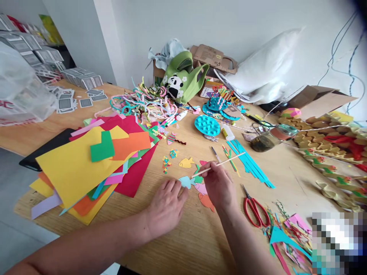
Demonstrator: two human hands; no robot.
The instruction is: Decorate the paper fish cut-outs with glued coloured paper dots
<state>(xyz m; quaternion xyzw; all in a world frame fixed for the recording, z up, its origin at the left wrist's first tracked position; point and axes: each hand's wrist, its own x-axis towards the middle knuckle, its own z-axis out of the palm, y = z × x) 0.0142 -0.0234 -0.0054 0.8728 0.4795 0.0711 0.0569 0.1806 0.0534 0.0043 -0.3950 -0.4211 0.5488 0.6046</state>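
A light blue paper fish (185, 182) lies on the wooden table, its head end under the fingertips of my left hand (168, 208), which hold it down. My right hand (220, 187) pinches a thin wooden stick (229, 159), whose lower tip meets the blue fish near its upper edge. Close around are a yellow paper fish (186, 163), a green fish (198, 175), a pink fish (201, 188) and an orange fish (205, 202). My right hand hides part of these. Small piles of coloured paper dots (166, 164) sit beyond my left hand.
Stacked coloured paper (77, 164) spreads on the left. Red-handled scissors (255, 212) and paper scraps (289, 240) lie at right, near blue strips (252, 164). Behind are pipe cleaners (143, 101), a green panda bag (183, 78), a glass jar (272, 137) and egg cartons (329, 152).
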